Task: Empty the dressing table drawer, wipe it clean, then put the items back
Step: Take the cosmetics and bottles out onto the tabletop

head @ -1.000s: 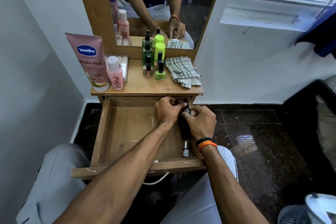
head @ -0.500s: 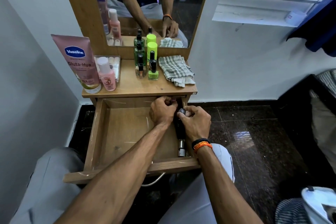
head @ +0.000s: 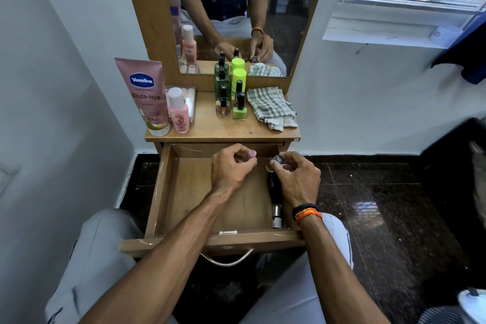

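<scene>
The hands are drawing apart now: the left hand [head: 231, 168] is pinching a small pink thing [head: 252, 153], the right hand [head: 297, 179] a dark round one [head: 276, 159]. A black tube [head: 273, 192] is lying lengthwise along the drawer [head: 163, 192] wall, right under the right hand, the nearer one.

My one head camera looks forward and down — close over the open drawer [head: 184, 192], edges probably wide-angle warped.
</scene>
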A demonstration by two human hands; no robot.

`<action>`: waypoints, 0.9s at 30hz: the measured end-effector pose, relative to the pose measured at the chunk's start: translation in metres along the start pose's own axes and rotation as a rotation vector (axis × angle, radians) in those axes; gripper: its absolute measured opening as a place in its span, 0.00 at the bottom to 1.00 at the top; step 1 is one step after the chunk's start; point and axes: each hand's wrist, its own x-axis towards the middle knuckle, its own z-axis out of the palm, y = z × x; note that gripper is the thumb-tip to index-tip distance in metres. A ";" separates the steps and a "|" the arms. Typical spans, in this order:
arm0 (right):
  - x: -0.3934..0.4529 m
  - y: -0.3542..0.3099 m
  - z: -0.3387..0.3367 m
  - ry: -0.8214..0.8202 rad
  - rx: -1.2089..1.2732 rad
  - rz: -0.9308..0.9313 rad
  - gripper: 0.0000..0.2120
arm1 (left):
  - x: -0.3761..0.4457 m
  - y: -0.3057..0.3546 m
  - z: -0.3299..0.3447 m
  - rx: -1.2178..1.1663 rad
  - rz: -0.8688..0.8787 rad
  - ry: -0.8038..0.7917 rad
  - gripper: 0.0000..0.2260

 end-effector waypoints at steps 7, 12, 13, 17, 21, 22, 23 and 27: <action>0.011 -0.031 0.003 0.028 0.042 -0.081 0.11 | 0.009 0.011 -0.027 -0.084 0.065 0.093 0.06; 0.035 -0.065 0.012 0.014 0.073 -0.194 0.11 | 0.032 0.026 -0.049 -0.081 0.132 0.233 0.06; 0.041 -0.071 0.015 0.007 0.068 -0.222 0.11 | 0.037 0.026 -0.052 -0.083 0.133 0.250 0.06; 0.059 -0.086 0.028 -0.015 0.049 -0.308 0.12 | 0.050 0.024 -0.056 -0.068 0.133 0.279 0.06; 0.072 -0.092 0.038 -0.034 0.022 -0.359 0.13 | 0.057 0.024 -0.055 -0.074 0.164 0.304 0.06; 0.074 -0.092 0.040 -0.037 0.013 -0.365 0.13 | 0.059 0.024 -0.055 -0.072 0.168 0.310 0.07; 0.076 -0.092 0.042 -0.040 0.005 -0.370 0.13 | 0.061 0.024 -0.055 -0.068 0.168 0.314 0.07; 0.078 -0.088 0.048 -0.056 -0.005 -0.383 0.14 | 0.069 0.023 -0.052 -0.069 0.175 0.331 0.06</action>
